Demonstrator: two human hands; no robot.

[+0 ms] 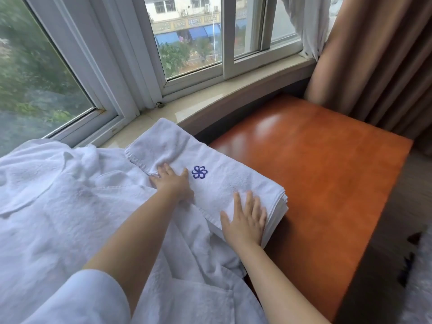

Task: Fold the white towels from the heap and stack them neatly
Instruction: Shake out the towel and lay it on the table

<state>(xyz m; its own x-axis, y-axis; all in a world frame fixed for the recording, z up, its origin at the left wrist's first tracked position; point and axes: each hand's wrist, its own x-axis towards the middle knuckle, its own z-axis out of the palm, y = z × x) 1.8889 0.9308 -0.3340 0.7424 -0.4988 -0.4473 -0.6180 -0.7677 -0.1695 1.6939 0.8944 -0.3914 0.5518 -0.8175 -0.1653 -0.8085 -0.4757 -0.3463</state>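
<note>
Item: folded white towel [210, 183], blue flower emblem [199, 172] up, topping stack at orange table [327, 183] edge | Heap [58, 206]: left | Left hand [173, 181], right hand [245, 220]: fingers flat, pressing, grasping nothing | Advice: smooth outward, square edges with layers below.

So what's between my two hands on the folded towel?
In the head view, only bare white folded towel lies between the left hand and right hand; its blue flower emblem sits just beyond.
</note>
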